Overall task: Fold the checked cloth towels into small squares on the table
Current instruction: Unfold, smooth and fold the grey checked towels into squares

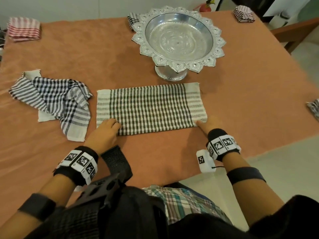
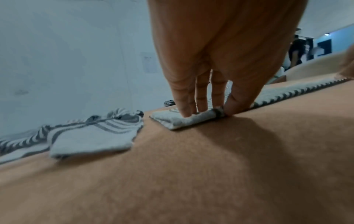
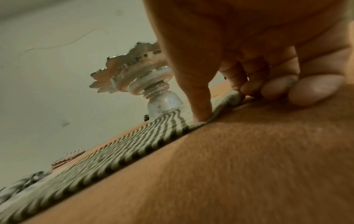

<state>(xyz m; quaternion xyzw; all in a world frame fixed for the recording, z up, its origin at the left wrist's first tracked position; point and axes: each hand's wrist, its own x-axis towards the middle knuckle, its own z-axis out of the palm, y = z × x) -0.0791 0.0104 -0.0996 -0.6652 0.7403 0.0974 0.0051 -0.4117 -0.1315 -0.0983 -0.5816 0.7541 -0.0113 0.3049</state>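
Observation:
A grey-and-white checked towel [image 1: 150, 109] lies flat as a long rectangle in the middle of the table. My left hand [image 1: 114, 124] is at its near left corner. In the left wrist view the fingers [image 2: 184, 109] press on top and the thumb meets the near edge, pinching up a small ridge of the towel [image 2: 178, 121]. My right hand [image 1: 201, 124] is at the near right corner. There one digit presses down on the towel [image 3: 134, 145], and the curled fingers [image 3: 275, 89] touch the corner's edge.
A crumpled dark checked towel [image 1: 55, 100] lies left of the flat one. A silver pedestal tray [image 1: 179, 66] stands just behind it. Folded striped towels sit at the far left [image 1: 24, 28] and far right [image 1: 244, 13] corners. The table's edge runs close on my right.

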